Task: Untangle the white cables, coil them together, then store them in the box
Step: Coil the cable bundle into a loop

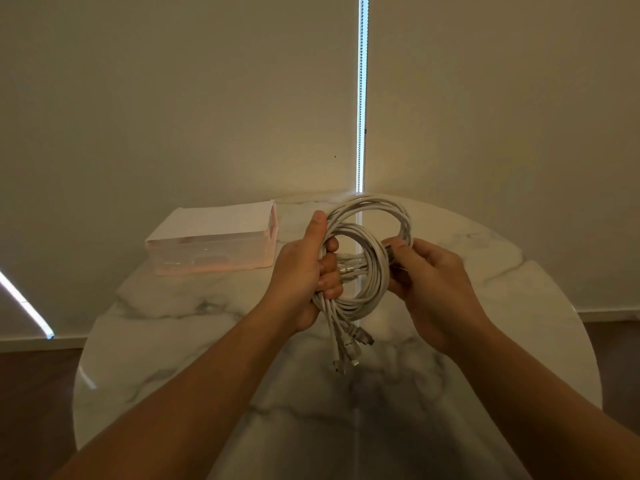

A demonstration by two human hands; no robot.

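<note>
Now coiled cables [367,237] span both hands' grips.

Both hands hold a coil of white cables [367,251] above a round marble table [207,341]. The left hand [304,271] grips one side, the right hand [429,285] the other. A translucent box [211,251] sits on the table, left of the hands.

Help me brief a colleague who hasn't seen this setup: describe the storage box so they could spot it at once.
Start at the round marble table in front of the drawn blinds. On its far left part, left of the left hand and right hand holding the coiled white cables, sits the box. It is a low rectangular translucent pinkish container with a flat white lid, the only object resting on the tabletop.
</note>
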